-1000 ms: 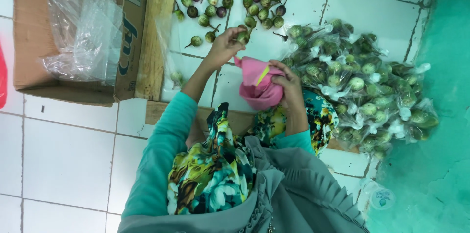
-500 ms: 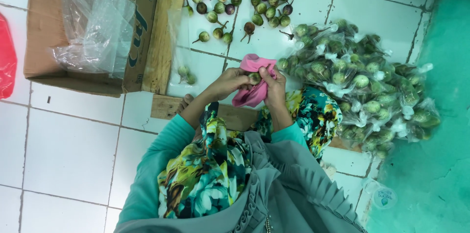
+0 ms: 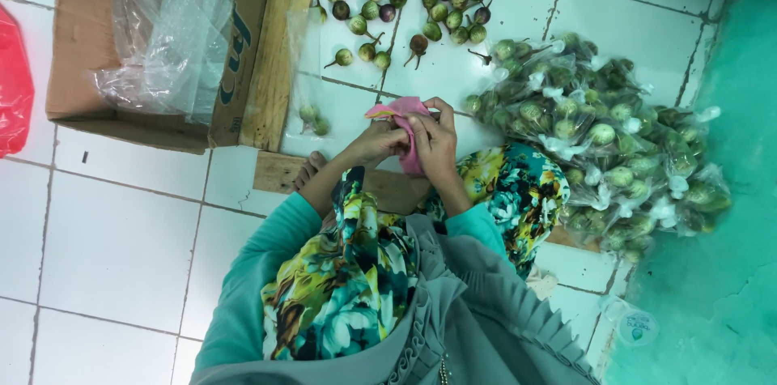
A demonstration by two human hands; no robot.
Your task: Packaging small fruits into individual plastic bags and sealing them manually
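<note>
Left hand back from the loose fruit, both hands now on the pink bag

A second ago the left hand (image 3: 379,142) reached out to the loose eggplants (image 3: 409,8) on the floor while the right hand (image 3: 433,142) alone held the pink bag (image 3: 402,122); half a second ago it had come back to the bag; now both hands close on it together, fingers pinching its top, the bag flatter and drawn nearer the knees.

Head view, steeply downward, near
</note>
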